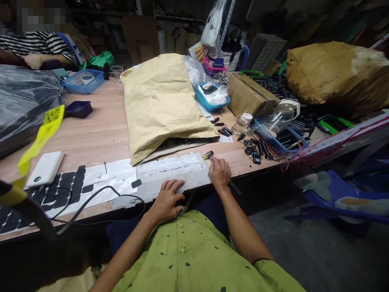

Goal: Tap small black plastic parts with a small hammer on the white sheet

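My right hand [219, 174] is closed around the handle of a small mallet [208, 155], whose dark and yellowish head sticks out past the fingers. It rests at the right end of a pale, plastic-covered board [170, 168] along the table's front edge. My left hand [168, 200] lies on the front edge of that board with its fingers stretched and somewhat apart, holding nothing that I can see. A small black rounded piece [136, 183] is on the board's left part. Left of it, several black pieces [68, 184] lie in rows on white sheeting.
A large open-mouthed yellow paper sack [164, 105] stands just behind the board. A white power bank [45, 168] and a cable [100, 190] are at left. Keys [252, 150], a jar [242, 123] and a blue basket [281, 140] sit right. A person in striped sleeves [39, 44] sits far left.
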Action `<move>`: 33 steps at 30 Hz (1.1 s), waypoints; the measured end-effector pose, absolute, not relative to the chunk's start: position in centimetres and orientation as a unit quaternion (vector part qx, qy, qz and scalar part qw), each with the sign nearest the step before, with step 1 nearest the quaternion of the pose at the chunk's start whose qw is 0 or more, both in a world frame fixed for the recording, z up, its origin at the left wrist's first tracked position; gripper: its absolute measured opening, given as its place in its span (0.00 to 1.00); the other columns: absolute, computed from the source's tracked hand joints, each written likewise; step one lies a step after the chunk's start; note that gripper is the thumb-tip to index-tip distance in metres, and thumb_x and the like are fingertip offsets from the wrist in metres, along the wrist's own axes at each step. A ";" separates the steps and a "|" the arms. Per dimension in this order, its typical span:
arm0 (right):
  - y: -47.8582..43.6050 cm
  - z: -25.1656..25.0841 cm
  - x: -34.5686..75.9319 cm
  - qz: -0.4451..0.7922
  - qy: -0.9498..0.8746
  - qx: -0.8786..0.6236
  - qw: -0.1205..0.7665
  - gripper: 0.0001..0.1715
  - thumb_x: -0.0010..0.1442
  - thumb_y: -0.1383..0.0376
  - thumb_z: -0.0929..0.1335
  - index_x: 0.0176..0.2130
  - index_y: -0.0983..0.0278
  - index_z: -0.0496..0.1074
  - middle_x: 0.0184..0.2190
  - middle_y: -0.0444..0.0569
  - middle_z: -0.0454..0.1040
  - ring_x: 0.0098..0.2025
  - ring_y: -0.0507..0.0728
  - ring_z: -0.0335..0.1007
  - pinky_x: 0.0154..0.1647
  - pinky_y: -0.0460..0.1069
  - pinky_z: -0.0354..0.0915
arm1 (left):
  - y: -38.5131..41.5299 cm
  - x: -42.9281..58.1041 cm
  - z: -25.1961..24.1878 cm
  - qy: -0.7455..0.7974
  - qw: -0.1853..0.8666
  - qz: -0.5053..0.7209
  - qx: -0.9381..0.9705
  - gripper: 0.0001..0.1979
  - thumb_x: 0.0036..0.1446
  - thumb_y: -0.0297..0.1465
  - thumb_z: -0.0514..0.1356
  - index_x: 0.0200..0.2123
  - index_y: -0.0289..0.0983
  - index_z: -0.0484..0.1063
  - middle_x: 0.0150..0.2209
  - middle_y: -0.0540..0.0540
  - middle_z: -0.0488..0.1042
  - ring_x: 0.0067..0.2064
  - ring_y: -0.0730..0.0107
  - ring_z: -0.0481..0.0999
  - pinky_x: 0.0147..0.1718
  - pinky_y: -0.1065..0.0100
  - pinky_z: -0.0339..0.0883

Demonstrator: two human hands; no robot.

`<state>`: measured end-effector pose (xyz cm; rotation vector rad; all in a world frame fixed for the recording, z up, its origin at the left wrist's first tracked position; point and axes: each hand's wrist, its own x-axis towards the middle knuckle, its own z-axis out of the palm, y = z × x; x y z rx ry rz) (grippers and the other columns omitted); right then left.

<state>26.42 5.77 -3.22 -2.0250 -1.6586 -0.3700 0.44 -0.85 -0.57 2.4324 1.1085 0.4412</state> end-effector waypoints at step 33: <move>5.9 -3.6 25.6 -0.143 -0.611 -0.747 0.220 0.19 0.60 0.71 0.65 0.49 0.60 0.77 0.36 0.51 0.70 0.40 0.59 0.60 0.38 0.51 0.51 | 11.0 1.8 1.1 0.673 0.183 0.248 0.672 0.07 0.52 0.36 0.64 0.34 0.41 0.80 0.38 0.45 0.78 0.41 0.59 0.77 0.39 0.64 0.69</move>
